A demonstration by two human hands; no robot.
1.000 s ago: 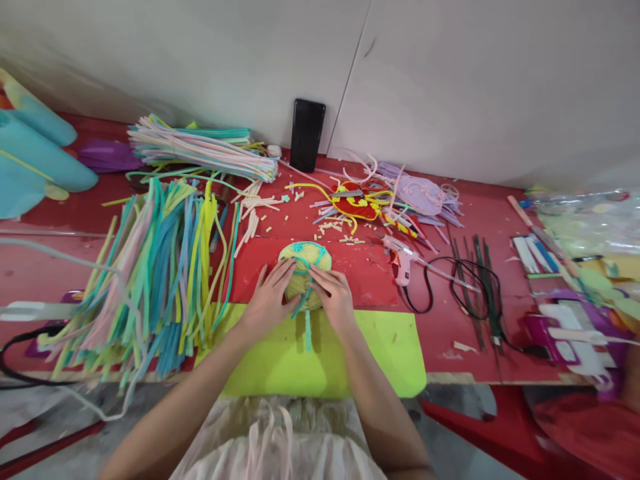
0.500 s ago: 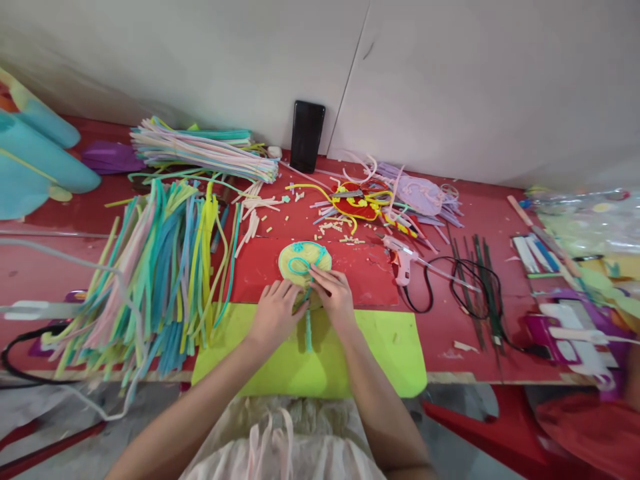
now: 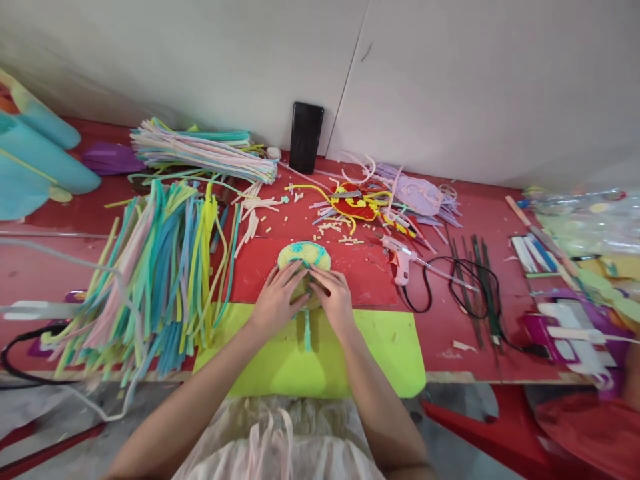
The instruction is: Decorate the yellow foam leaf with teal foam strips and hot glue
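On the yellow disc (image 3: 309, 254)—likely light, soft, best rim-held—the left hand (image 3: 277, 298) and right hand (image 3: 335, 293) are resting, grip unclear.

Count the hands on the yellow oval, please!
2: the left hand on the left part of the yellow oval, and the right hand on its right.

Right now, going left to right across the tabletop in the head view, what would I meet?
Nearer pile of colourful strips, left hand, right hand, pink glue gun, thin dark sticks, clear plastic.
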